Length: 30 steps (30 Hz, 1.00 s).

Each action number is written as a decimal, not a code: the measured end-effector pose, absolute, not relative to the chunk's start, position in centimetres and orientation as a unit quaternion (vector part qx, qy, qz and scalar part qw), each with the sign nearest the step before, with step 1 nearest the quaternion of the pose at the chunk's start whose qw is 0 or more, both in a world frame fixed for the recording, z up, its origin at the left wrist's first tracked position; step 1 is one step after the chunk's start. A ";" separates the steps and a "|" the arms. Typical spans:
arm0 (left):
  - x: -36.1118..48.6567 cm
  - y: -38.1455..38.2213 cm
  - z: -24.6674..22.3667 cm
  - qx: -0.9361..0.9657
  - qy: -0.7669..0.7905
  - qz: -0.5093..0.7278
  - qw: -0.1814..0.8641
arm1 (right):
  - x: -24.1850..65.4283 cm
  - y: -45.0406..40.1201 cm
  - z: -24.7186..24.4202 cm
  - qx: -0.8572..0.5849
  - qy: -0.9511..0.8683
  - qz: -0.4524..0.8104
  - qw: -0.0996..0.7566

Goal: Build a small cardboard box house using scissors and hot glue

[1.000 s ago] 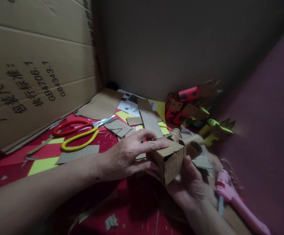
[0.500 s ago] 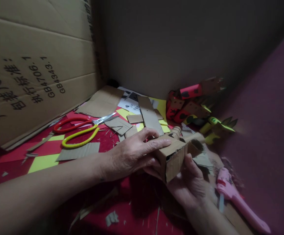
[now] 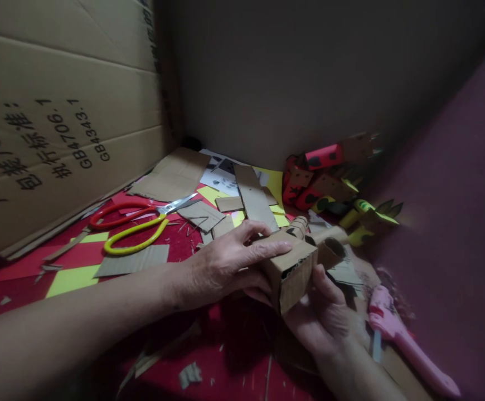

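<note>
A small brown cardboard box (image 3: pixel 296 275) is held between both hands, its near end facing me and a dark gap along that end's top edge. My left hand (image 3: pixel 229 262) grips it from the left, with the index finger lying along the top face. From below and the right, my right hand (image 3: pixel 324 314) supports it, thumb against the right side. Just beyond the box are a cardboard roll with dark marks (image 3: pixel 298 227) and a wider open cardboard tube (image 3: pixel 333 250).
Scissors (image 3: pixel 136 236) with red and yellow handles lie open at the left, among cardboard and paper scraps. A large carton (image 3: pixel 67 72) stands at the left. Decorated red tubes (image 3: pixel 321 157) are at the back right, a pink glue gun (image 3: pixel 407 345) at the right.
The box and both hands have shifted very slightly left. The grip looks the same, and the whole view has moved a little.
</note>
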<state>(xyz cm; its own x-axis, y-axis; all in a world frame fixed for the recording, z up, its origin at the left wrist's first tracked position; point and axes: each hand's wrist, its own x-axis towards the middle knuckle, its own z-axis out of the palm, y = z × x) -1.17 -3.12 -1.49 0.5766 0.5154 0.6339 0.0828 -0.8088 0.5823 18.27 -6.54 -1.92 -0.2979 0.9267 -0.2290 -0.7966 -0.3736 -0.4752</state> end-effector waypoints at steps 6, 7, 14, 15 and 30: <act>-1.4 -2.8 -1.6 0.875 0.170 0.444 0.098 | 18.1 -6.7 -1.6 -0.188 -0.157 0.807 0.537; -1.4 -2.8 -1.5 0.875 0.168 0.448 0.077 | 18.1 -6.7 -1.6 -0.187 -0.157 0.807 0.538; -1.2 -3.2 -1.5 0.879 0.181 0.440 0.008 | 17.7 -6.8 -1.5 -0.193 -0.143 0.803 0.546; -1.2 -3.3 -1.5 0.880 0.182 0.439 0.004 | 17.6 -6.8 -1.4 -0.195 -0.138 0.803 0.546; -0.5 -3.9 -2.2 0.871 0.184 0.450 -0.070 | 16.7 -6.5 -1.1 -0.225 -0.034 0.782 0.580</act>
